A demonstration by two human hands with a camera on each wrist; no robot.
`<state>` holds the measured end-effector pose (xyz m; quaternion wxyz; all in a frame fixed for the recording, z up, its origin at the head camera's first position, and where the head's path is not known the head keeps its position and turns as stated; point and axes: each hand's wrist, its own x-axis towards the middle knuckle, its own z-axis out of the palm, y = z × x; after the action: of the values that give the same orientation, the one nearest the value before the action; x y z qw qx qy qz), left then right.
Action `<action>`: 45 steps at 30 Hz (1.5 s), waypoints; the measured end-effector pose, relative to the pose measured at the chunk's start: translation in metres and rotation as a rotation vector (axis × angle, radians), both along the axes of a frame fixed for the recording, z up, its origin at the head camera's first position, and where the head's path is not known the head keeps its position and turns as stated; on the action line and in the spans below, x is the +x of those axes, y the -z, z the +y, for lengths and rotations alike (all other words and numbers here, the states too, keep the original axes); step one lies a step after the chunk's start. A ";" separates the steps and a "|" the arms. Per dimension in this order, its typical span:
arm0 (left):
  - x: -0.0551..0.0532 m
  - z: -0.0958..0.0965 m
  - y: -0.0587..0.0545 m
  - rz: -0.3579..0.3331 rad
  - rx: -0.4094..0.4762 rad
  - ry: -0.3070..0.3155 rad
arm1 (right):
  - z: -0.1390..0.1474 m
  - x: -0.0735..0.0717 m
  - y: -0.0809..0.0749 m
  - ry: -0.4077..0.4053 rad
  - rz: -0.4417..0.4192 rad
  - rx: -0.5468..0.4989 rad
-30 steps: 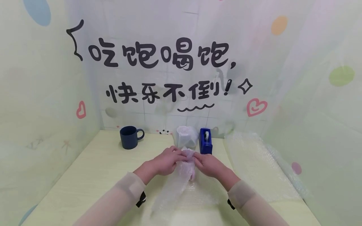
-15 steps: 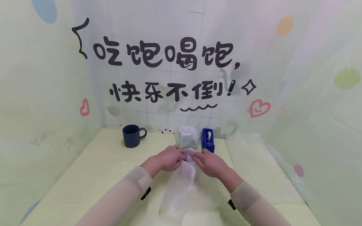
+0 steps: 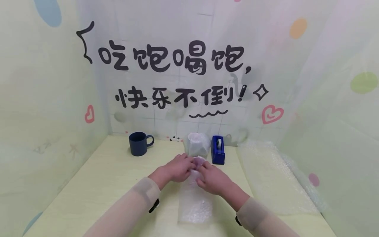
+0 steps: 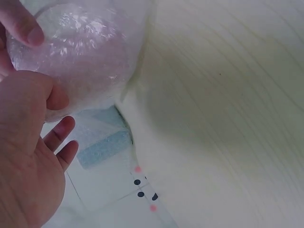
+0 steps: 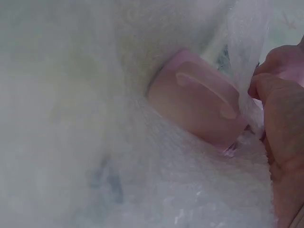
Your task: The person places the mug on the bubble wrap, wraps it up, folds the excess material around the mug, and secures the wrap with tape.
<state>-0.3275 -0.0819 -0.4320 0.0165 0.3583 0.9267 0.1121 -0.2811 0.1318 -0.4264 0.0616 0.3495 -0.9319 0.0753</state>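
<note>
Pink mug (image 5: 194,99): near the middle of the bench (image 3: 109,184), between the two hands, its handle showing on the side that faces the right wrist camera; whether its base touches the bench is hard to tell.
Bubble wrap (image 3: 195,209): around part of the pink mug, a strip of it running from the mug toward the person.
Left hand (image 3: 179,168): at the left of the pink mug, thumb and some fingers curled onto the wrap near the rim; two other fingers stand apart from it in the left wrist view.
Right hand (image 3: 214,177): at the right of the pink mug, fingers clamped on a fold of the wrap near the rim.
Wrapped bundle (image 3: 197,144): just behind the pink mug, whitish; its contents are unclear through the layers.
Tape dispenser (image 3: 218,151): behind the pink mug and to its right, blue, beside the bundle, with a roll in it.
Dark blue mug (image 3: 137,144): well to the left of the pink mug, upright, handle pointing right.
Flat bubble wrap sheet (image 3: 275,181): well to the right of the pink mug, spread on the bench.
Backdrop (image 3: 160,28): beyond the pink mug, pale, printed with bold black Chinese lettering (image 3: 160,59).
Sleeves (image 3: 127,210): pale, on the person's forearms, nearer than the pink mug.
</note>
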 end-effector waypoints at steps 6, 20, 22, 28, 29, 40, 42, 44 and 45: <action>0.004 -0.013 0.003 -0.070 0.111 -0.053 | 0.004 -0.017 -0.002 -0.055 -0.105 -0.012; 0.006 -0.028 0.010 -0.045 0.238 0.088 | 0.008 -0.034 0.003 -0.043 -0.235 0.009; 0.003 -0.027 0.010 -0.041 0.239 0.106 | 0.009 -0.031 0.003 -0.070 -0.175 0.023; 0.004 -0.023 0.005 -0.094 0.250 0.030 | 0.018 0.001 0.000 -0.131 0.153 0.002; 0.004 -0.022 0.005 -0.110 0.259 0.014 | 0.020 0.010 0.001 -0.148 0.186 0.003; 0.005 -0.019 0.009 -0.171 0.308 -0.046 | 0.042 0.059 0.038 -0.445 0.383 0.202; 0.005 -0.018 0.009 -0.185 0.325 -0.056 | 0.039 0.056 0.042 -0.487 0.495 0.209; 0.005 -0.018 0.009 -0.191 0.343 -0.064 | 0.035 0.054 0.045 -0.542 0.570 0.206; 0.005 -0.018 0.010 -0.189 0.349 -0.064 | 0.033 0.054 0.045 -0.568 0.597 0.206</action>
<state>-0.3225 -0.1001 -0.4415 0.0374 0.3140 0.8985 0.3044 -0.2275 0.1649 -0.4718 0.2701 0.6033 -0.7424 -0.1088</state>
